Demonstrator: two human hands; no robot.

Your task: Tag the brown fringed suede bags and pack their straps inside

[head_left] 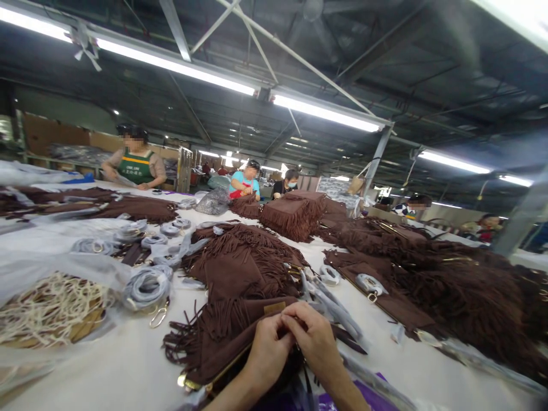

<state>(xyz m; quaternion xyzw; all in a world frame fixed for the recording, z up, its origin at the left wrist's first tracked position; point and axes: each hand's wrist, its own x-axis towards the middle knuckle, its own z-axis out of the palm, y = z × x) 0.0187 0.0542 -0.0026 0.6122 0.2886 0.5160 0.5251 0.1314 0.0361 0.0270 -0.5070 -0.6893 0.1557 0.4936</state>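
My left hand (266, 349) and my right hand (314, 337) meet at the top edge of a brown suede fringed bag (216, 337) that lies on the white table (111, 371) right in front of me. Both hands are closed in a pinch on the bag's upper edge, near a small tan label (274, 308). A gold zipper edge (214, 377) runs along the bag's lower left side. What the fingertips hold beyond the bag itself is hidden.
More brown fringed bags lie in piles at centre (240, 257), back (295, 214) and right (462, 285). Coiled grey wrapped straps (145, 285) and a bag of cream cord (51, 311) sit at left. Several other workers stand or sit behind the table.
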